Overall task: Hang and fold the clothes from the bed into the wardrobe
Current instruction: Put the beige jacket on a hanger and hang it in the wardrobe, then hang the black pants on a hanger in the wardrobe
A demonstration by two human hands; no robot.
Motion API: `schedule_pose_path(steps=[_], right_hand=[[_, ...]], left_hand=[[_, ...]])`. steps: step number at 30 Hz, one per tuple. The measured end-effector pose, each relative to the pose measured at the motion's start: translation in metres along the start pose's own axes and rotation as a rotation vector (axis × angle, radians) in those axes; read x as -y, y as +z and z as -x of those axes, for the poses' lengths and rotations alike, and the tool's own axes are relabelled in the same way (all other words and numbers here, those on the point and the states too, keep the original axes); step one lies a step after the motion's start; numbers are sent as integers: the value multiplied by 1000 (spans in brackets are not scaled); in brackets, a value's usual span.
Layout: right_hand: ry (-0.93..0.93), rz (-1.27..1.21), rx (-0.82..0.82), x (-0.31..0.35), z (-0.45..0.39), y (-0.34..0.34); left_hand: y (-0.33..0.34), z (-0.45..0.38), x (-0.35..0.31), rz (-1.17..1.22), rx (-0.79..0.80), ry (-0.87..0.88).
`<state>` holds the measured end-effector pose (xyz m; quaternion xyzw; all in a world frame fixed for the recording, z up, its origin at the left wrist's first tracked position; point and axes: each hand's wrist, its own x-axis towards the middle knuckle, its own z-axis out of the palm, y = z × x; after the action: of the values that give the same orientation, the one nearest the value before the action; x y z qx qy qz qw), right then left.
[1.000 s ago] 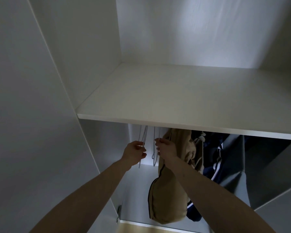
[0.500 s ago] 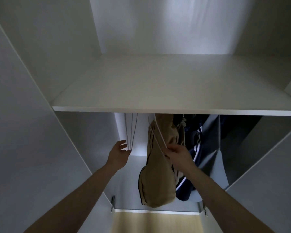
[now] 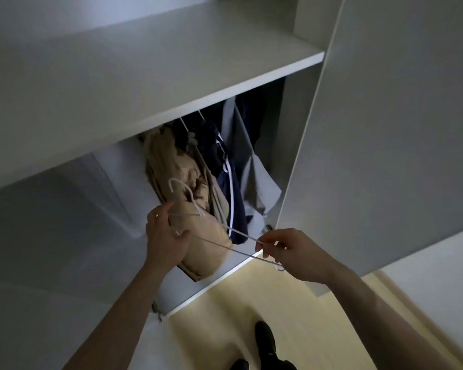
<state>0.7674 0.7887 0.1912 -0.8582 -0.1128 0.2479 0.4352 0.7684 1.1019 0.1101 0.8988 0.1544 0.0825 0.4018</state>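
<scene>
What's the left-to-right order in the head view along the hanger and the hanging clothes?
Left hand → white wire hanger → right hand. Hanging above: tan garment → navy garment with white stripe → grey garment → open wardrobe door.

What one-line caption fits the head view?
Both hands, left and right, hold an empty white wire hanger before hung clothes.

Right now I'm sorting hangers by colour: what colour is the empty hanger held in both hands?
White. The hanger shows best in the head view.
</scene>
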Motion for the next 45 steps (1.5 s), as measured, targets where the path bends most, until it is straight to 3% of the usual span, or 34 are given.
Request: schedule_pose_path(steps=[3, 5, 10, 13, 21, 30, 37, 45], right_hand=[[72, 23, -78, -18, 47, 9], [126, 22, -146, -29, 81, 15], [318, -14, -358, -59, 174, 30], [414, -76, -487, -77, 229, 41], [617, -196, -855, -129, 387, 79], [767, -342, -1251, -202, 597, 139], [888, -359, -1459, -245, 760, 195], [1007, -395, -1669, -281, 893, 234]], left_hand=[[14, 1, -3, -267, 130, 128], [21, 11, -1, -299, 197, 142], [33, 59, 4, -118, 412, 105], [45, 78, -9, -91, 562, 182], [119, 158, -121, 53, 823, 403], [194, 370, -248, 222, 1010, 652], [246, 562, -283, 240, 1168, 722], [299, 708, -333, 129, 1401, 814]])
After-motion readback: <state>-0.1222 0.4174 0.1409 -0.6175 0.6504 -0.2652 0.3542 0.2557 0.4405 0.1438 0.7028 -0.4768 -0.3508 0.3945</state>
